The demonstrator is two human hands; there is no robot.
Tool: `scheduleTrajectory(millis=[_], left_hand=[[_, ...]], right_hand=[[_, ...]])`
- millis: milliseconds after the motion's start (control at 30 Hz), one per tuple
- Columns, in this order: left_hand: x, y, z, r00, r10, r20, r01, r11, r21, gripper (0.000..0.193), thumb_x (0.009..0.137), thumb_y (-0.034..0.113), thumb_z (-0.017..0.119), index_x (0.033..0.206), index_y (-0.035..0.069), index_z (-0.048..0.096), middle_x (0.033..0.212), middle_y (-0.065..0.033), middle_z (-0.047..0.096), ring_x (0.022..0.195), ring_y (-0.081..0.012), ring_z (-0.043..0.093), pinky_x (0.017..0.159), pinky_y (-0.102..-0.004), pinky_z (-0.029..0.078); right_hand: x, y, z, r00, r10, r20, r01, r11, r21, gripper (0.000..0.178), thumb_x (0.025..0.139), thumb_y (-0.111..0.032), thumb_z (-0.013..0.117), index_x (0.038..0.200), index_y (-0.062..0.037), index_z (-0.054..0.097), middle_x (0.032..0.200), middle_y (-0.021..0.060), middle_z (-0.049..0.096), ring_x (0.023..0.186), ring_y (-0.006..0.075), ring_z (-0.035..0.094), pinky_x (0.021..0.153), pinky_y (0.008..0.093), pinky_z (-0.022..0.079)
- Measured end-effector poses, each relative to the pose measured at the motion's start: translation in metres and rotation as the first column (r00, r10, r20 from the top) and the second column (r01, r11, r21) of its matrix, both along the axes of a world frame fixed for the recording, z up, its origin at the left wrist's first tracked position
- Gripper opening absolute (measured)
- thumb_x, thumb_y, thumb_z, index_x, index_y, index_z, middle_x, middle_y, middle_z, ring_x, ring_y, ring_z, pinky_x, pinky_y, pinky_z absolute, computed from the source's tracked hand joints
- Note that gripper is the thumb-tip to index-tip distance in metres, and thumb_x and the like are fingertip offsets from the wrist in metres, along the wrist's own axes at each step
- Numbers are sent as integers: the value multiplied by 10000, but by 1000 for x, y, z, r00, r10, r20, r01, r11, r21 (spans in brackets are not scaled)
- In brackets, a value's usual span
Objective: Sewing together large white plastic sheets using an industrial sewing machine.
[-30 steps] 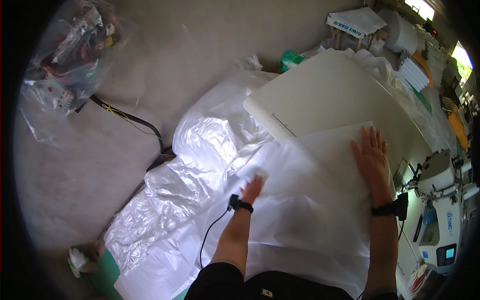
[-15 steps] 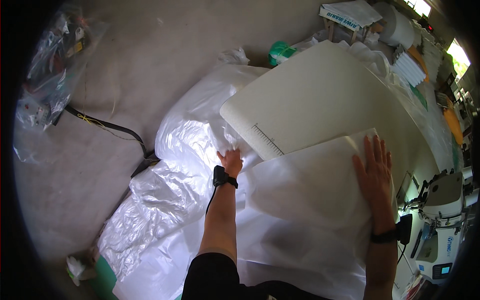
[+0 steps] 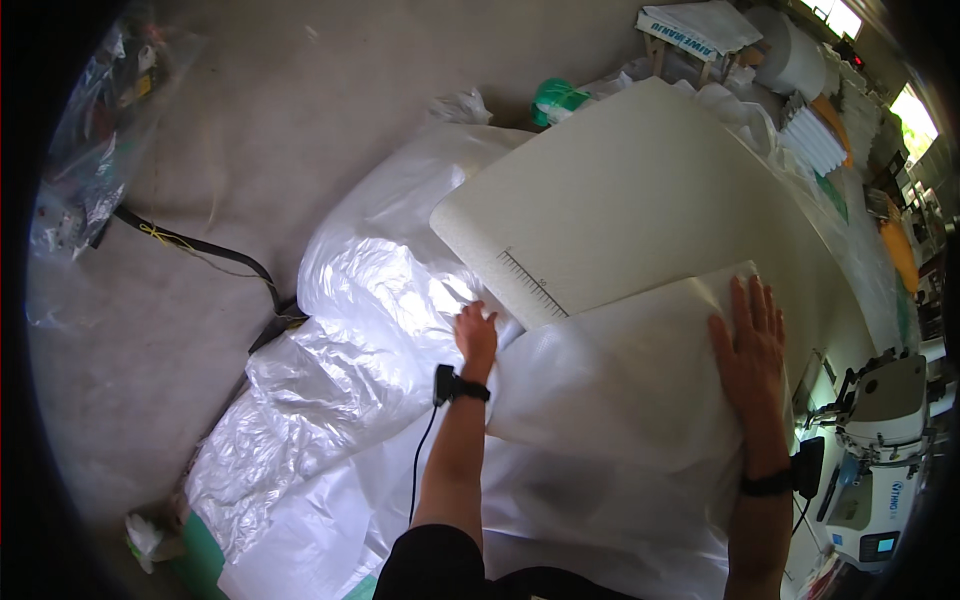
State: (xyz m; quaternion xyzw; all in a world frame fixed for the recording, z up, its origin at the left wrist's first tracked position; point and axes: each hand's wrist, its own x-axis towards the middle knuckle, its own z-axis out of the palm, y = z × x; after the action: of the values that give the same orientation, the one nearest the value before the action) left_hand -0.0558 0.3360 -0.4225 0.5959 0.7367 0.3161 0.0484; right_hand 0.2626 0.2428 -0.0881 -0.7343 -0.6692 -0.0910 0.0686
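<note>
A translucent white plastic sheet [image 3: 610, 375] drapes over the near part of a pale tabletop [image 3: 640, 200] and hangs down toward me. My right hand [image 3: 750, 345] lies flat on the sheet close to its far right corner, fingers stretched out. At the sheet's left side my left hand [image 3: 476, 335] hovers over or touches a pile of shiny clear plastic [image 3: 370, 290]; contact is hard to judge. Its fingers are apart and nothing shows between them. A black ruler scale [image 3: 532, 284] is marked along the tabletop's left edge. Both wrists wear black straps with small boxes.
A white sewing machine [image 3: 875, 480] stands at the right beyond my right forearm. On the floor at left are a clear bag of mixed items [image 3: 90, 150] and a black bar [image 3: 200, 247] tied with yellow string. A green bundle [image 3: 557, 102] sits behind the table.
My left hand has shifted slightly right and its fingers have spread from a more closed grip at the plastic. My right hand stays flat on the sheet.
</note>
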Motion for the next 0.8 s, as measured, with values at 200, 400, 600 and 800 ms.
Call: scheduleTrajectory(millis=[200, 400, 600, 800], left_hand=[[-65, 46, -27, 934, -343, 99, 356, 871, -339, 175, 827, 204, 535, 941, 113, 630, 966, -161, 636, 905, -349, 602, 756, -443, 491], [-138, 56, -1, 758, 44, 651, 143, 962, -231, 174, 857, 151, 473, 841, 28, 596, 703, -114, 620, 668, -240, 612, 603, -363, 485], [-150, 54, 53, 852, -7, 523, 91, 987, -136, 256, 870, 244, 519, 856, 8, 616, 834, -157, 656, 761, -280, 639, 656, -373, 505], [-111, 43, -32, 980, -193, 54, 184, 756, -628, 475, 733, 429, 675, 932, -2, 664, 988, -186, 655, 968, -351, 608, 850, -406, 469]], right_hand=[[0, 0, 1, 1000, -8, -11, 8, 1000, 17, 564, 903, -434, 447, 1347, -90, 409, 1419, 181, 341, 1337, 357, 272, 1109, 449, 169], [-1, -4, 3, 998, 12, -55, -9, 998, 56, 564, 897, -434, 452, 1336, -81, 421, 1414, 195, 342, 1333, 366, 273, 1108, 456, 161], [1, -8, 2, 997, 20, -68, -14, 996, 87, 568, 896, -439, 448, 1335, -80, 423, 1405, 202, 351, 1331, 370, 273, 1109, 459, 153], [5, -8, -1, 997, -4, -72, 10, 997, 77, 571, 894, -447, 441, 1342, -94, 414, 1416, 189, 340, 1334, 364, 269, 1111, 455, 149]])
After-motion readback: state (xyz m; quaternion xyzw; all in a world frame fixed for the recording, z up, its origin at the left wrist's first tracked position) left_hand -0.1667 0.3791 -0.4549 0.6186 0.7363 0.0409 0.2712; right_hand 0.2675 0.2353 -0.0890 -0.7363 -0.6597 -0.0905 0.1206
